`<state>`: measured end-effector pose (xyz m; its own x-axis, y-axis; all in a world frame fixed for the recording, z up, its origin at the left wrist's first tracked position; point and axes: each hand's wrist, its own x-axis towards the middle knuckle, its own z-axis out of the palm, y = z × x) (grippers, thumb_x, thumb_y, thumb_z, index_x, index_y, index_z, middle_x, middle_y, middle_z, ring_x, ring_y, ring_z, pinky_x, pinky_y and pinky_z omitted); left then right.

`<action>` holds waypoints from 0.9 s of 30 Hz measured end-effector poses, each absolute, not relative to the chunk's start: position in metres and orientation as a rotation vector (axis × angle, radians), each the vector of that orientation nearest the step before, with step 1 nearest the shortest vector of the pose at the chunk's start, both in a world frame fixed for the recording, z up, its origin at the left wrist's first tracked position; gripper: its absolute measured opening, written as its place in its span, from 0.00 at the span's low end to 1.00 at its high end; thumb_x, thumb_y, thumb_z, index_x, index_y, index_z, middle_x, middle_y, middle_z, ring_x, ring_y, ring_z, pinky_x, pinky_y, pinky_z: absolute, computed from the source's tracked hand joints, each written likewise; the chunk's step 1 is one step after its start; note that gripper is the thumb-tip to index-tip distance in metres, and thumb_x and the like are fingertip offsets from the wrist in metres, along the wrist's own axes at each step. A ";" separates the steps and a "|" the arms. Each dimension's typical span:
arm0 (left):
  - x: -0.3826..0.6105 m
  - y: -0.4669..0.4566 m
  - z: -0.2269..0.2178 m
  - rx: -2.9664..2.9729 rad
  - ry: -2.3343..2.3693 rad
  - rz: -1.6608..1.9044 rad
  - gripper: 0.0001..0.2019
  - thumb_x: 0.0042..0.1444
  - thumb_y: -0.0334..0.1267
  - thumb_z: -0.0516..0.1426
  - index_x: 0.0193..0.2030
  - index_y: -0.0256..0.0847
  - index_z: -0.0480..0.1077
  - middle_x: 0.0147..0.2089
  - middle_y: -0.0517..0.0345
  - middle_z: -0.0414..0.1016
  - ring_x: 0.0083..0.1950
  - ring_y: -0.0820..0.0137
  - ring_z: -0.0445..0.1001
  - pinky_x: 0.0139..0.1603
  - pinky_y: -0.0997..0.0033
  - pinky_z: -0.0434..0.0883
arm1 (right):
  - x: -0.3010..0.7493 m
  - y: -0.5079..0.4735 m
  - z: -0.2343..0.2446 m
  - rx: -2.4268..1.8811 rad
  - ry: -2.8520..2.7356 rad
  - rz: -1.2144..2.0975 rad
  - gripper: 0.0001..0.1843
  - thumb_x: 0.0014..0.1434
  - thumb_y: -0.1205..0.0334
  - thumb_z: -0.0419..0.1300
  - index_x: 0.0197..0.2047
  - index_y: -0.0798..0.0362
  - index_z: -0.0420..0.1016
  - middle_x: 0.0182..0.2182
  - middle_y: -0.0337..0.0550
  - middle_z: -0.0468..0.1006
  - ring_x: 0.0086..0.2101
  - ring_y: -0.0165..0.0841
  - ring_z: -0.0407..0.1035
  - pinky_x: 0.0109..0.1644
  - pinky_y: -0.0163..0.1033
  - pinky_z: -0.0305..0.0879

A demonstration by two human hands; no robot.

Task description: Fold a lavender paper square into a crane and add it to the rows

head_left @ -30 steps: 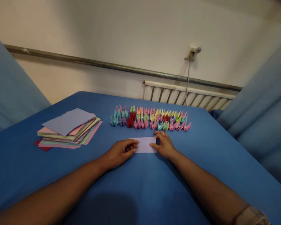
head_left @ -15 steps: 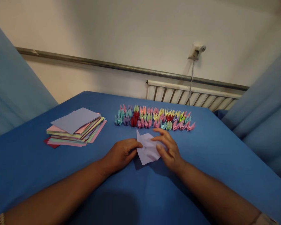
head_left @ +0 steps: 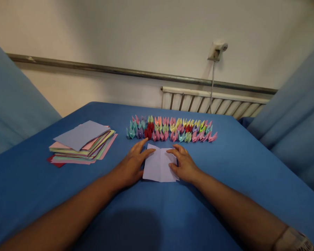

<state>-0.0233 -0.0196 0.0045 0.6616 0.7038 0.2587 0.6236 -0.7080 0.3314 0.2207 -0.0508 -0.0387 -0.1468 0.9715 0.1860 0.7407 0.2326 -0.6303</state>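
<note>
A light purple square of origami paper (head_left: 161, 167) lies nearly flat in front of me, a crease running down its middle. My left hand (head_left: 133, 163) is at its left edge, fingers spread, one fingertip resting on the upper left of the sheet and the thumb by the lower left edge. Over the right edge is my right hand (head_left: 184, 163), its fingers apart and slightly bent, fingertips touching the paper. Just beyond stand several rows of small folded paper cranes (head_left: 174, 136) in pink, red, yellow, green and blue.
On the left, a loose stack of coloured paper (head_left: 81, 153) has a purple sheet on top. A blue cloth (head_left: 115, 216) covers the table. Behind are a metal rail (head_left: 115, 69), a radiator (head_left: 199, 101) and a wall socket (head_left: 216, 51) with a cord. Blue curtains (head_left: 298, 122) hang at both sides.
The purple paper was raised and tilted, with my left fingers pinching its edge; now it lies flatter and opened out. My left hand has spread its fingers; my right hand has settled on the sheet.
</note>
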 end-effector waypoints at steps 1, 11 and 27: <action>-0.023 -0.021 0.006 2.717 1.063 0.540 0.30 0.50 0.31 0.61 0.62 0.45 0.63 0.74 0.45 0.41 0.72 0.47 0.45 0.66 0.41 0.56 | 0.221 -0.052 -0.037 -1.563 -1.984 0.487 0.29 0.51 0.67 0.62 0.57 0.45 0.70 0.64 0.46 0.57 0.62 0.45 0.52 0.63 0.55 0.52; -0.023 -0.012 -0.006 2.736 1.000 0.388 0.14 0.53 0.35 0.61 0.48 0.49 0.77 0.70 0.51 0.54 0.73 0.47 0.41 0.66 0.38 0.52 | 0.229 -0.039 -0.037 -1.286 -2.061 0.653 0.16 0.58 0.73 0.50 0.38 0.50 0.78 0.51 0.43 0.75 0.52 0.35 0.67 0.59 0.48 0.58; -0.016 0.007 -0.025 2.452 1.416 0.508 0.17 0.57 0.50 0.55 0.44 0.42 0.78 0.57 0.53 0.73 0.66 0.51 0.59 0.67 0.51 0.56 | 0.222 -0.057 -0.023 -1.186 -1.668 -0.024 0.20 0.62 0.64 0.49 0.57 0.55 0.64 0.58 0.56 0.66 0.59 0.43 0.59 0.62 0.56 0.55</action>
